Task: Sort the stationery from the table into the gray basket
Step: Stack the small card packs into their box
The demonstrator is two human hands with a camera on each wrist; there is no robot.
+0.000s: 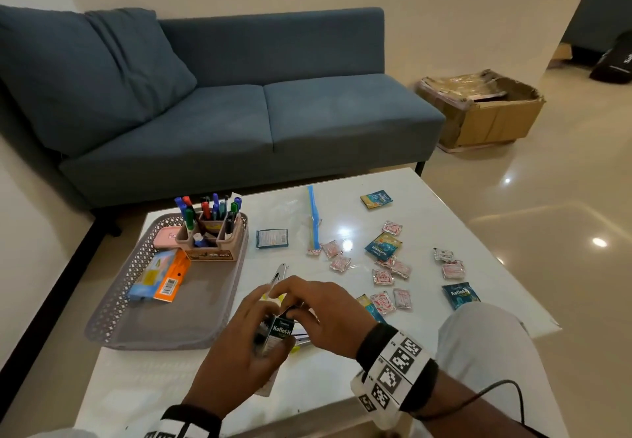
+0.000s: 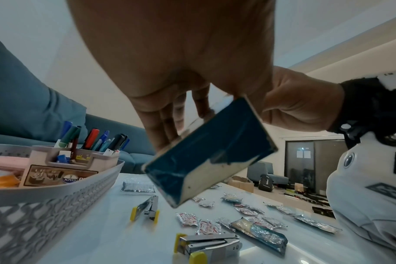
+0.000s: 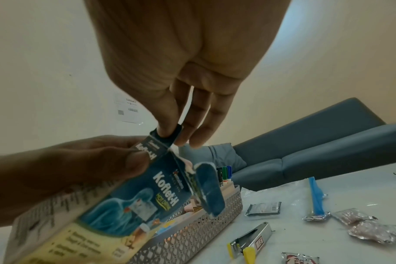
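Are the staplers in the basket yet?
No, both staplers lie on the table, outside the basket.

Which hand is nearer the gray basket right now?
Left. The left hand holds the box just beside the gray basket's near corner; the right hand is farther off.

Glossy white table [image 1: 393, 198], perforated plastic basket [image 1: 113, 304]

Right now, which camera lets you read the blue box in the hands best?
The right wrist view: the blue box fills it, front face turned to the camera, "Koflet-H" readable, top flap open. The head view shows only a small part with the name between the left hand and right hand. The left wrist view shows its plain blue underside.
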